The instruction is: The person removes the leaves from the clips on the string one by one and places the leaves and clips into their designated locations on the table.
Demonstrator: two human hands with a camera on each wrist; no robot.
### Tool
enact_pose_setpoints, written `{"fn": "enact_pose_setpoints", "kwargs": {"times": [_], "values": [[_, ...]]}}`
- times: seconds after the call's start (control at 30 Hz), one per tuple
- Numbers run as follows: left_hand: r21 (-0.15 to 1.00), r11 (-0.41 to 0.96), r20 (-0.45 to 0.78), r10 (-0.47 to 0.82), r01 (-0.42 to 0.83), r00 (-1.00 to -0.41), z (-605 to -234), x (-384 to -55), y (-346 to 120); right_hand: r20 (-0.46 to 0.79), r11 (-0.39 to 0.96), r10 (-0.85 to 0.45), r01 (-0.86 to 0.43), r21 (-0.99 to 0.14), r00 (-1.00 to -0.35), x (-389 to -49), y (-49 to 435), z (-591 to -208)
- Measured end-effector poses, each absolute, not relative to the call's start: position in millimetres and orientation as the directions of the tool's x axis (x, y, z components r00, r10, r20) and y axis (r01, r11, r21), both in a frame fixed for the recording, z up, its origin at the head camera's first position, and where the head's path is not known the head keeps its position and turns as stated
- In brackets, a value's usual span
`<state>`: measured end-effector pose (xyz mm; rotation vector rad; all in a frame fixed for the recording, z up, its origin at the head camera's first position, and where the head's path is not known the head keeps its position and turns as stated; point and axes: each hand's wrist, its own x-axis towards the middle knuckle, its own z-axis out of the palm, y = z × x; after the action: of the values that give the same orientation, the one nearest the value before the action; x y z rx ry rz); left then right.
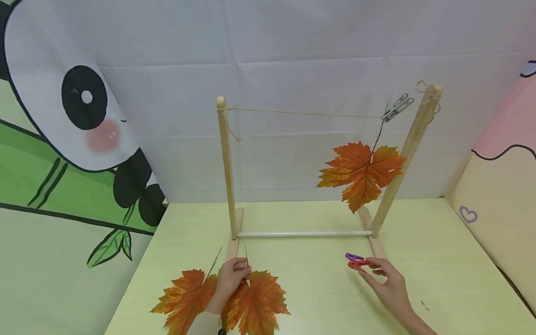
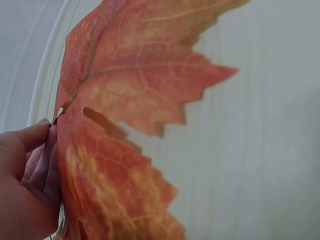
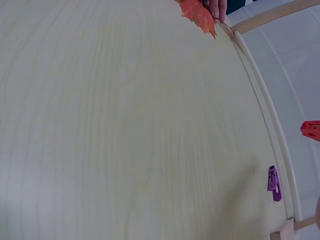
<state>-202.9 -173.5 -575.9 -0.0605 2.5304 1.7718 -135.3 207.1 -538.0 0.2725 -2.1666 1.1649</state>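
My left hand point(image 1: 231, 279) pinches the thin stem of an orange artificial maple leaf point(image 1: 258, 303), just above the table; in the left wrist view the leaf's lobes fill the middle. A second maple leaf point(image 1: 186, 298) lies to the left, partly behind my left forearm. Between the thumb and fingers of my right hand point(image 1: 391, 287) is a red clothespin point(image 1: 357, 265), held over the table. Beyond it a purple clothespin point(image 3: 273, 183) lies on the tabletop by the rack's white rod. Another maple leaf point(image 1: 366, 176) hangs by its stem from a grey clothespin point(image 1: 398, 107) on the string.
A wooden rack stands at the back, with a left post point(image 1: 226, 169), a leaning right post point(image 1: 407, 157) and a white rod point(image 1: 303, 234) low between them. Twine point(image 1: 301, 112) spans the post tops. A grey-white sheet point(image 1: 285, 167) hangs behind. A small scrap point(image 1: 425, 306) lies at right.
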Motion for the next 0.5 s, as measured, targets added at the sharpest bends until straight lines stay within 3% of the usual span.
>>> {"fn": "enact_pose_setpoints", "kwargs": {"times": [0.2,0.5], "values": [[0.939,0.341,-0.047,-0.001,-0.045,-0.999,-579.2,-203.7,-175.7,0.551,0.582,0.16,-0.373,-0.723,-0.819,-136.4,209.9,-560.4],[0.925,0.381,-0.011,0.024,-0.001,-1.0,-578.8,-205.2,-178.0,0.52,0.563,0.157,-0.356,-0.746,-0.84,-127.4,208.8,-576.5]]}}
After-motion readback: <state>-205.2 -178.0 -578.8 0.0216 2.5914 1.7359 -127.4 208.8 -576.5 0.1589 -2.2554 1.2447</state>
